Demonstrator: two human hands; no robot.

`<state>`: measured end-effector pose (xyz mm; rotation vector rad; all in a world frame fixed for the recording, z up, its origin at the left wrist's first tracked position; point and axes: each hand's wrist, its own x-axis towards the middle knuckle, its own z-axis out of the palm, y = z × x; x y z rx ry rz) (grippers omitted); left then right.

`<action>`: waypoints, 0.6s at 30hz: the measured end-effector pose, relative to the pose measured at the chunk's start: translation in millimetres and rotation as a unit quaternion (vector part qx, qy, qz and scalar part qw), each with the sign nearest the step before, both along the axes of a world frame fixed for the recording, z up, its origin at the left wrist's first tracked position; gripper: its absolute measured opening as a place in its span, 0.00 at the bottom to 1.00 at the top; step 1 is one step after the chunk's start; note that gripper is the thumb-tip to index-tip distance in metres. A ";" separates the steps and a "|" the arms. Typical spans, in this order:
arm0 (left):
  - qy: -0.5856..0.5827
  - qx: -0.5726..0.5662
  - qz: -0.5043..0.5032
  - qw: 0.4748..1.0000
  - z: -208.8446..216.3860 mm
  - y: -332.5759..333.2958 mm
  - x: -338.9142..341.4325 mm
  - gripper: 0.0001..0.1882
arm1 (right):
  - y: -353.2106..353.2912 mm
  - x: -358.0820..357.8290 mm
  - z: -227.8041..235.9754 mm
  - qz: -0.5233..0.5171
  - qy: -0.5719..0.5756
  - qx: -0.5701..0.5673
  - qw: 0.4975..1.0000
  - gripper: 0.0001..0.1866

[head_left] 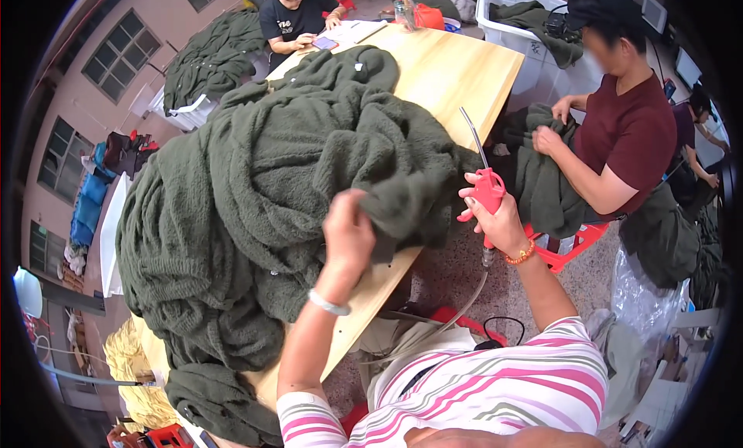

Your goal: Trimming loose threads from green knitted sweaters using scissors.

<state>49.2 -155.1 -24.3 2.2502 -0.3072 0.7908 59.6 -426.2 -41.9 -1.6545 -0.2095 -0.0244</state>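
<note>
My right hand (503, 222) is wrapped round a red air blow gun (488, 190), whose thin bent metal nozzle points up and away. A hose (457, 315) runs from the gun's lower end down past my lap. My left hand (348, 230) is closed on the edge of a dark green fleecy garment (406, 192), lifting a fold of it; the fingertips are partly hidden and slightly smeared. That garment lies at the near right side of a large heap of dark green garments (263, 157) on the wooden table (449, 72). The nozzle stands apart from the cloth.
At right, a person in a maroon shirt (642, 130) handles a dark green garment beside a red stool (569, 250). Another person (290, 22) sits at the table's far end. White bins (484, 18) with green garments stand beyond. Yellow cloth (131, 363) lies at lower left.
</note>
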 end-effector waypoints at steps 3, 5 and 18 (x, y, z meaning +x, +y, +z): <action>0.032 -0.456 0.050 0.888 69.1 40.8 3.7 0.04 | 1.1 2.3 7.6 -0.003 0.013 0.013 1.000 0.25; -0.035 -0.519 -0.090 0.849 111.5 104.4 -22.4 0.17 | 10.8 4.5 11.9 0.020 0.008 0.017 1.000 0.25; -0.179 -0.406 0.095 0.891 133.1 283.1 -245.6 0.18 | 106.1 -1.4 -5.0 0.195 -0.081 -0.032 0.977 0.25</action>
